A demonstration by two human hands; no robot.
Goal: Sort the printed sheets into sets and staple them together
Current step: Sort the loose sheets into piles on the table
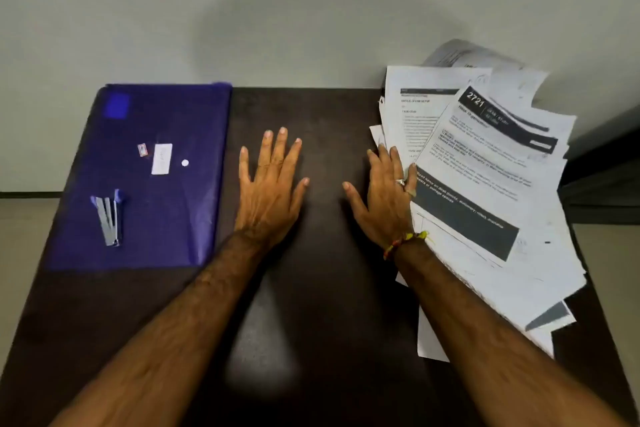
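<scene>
A loose, fanned pile of printed sheets (485, 184) covers the right side of the dark table (322, 288). Its top sheet carries a black header reading 2721. My right hand (384, 194) lies flat with straight fingers at the pile's left edge, its outer fingers touching the sheets. Palm down on the bare table middle lies my left hand (272, 184), fingers spread, holding nothing. A silver and blue stapler (110, 218) lies swung open on a blue plastic folder (145, 253) at the left, well apart from both hands.
On the blue folder also lie a small staple box (142, 149), a white slip of paper (161, 158) and a tiny white dot (185, 162). A pale wall (277, 10) stands right behind the table's far edge. Some sheets curl up against it at the back right.
</scene>
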